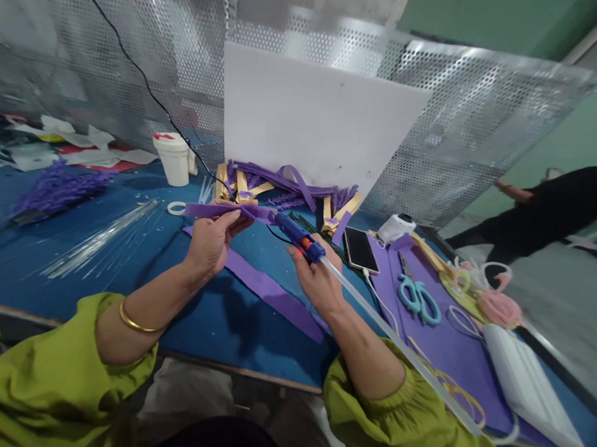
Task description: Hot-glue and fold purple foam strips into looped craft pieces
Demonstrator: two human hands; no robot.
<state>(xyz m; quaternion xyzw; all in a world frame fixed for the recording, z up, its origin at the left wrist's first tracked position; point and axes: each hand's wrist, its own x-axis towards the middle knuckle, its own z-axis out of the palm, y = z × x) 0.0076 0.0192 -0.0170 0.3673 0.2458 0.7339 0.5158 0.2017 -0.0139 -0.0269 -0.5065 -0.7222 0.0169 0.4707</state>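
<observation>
My left hand (pixel 212 240) pinches a folded purple ribbon (pixel 206 210) above the blue table, thumb on top and fingers behind it. A blue glue gun (pixel 298 235) is gripped in my right hand (pixel 322 273), and its nozzle meets the ribbon's right end. Out of the gun's back runs a long translucent glue stick (pixel 397 342), which passes over my right forearm. Below my hands a second purple strip (pixel 279 296) lies slantwise on the table. Whether glue is coming out is too small to tell.
Behind my hands lie purple and gold pieces (pixel 240 184) against a white board (pixel 314 111). To the left are clear sticks (pixel 107 237), purple flowers (pixel 63 188) and a white cup (pixel 172 160). A phone (pixel 361 249) and turquoise scissors (pixel 419 300) sit right. Beyond stands a person (pixel 570 204).
</observation>
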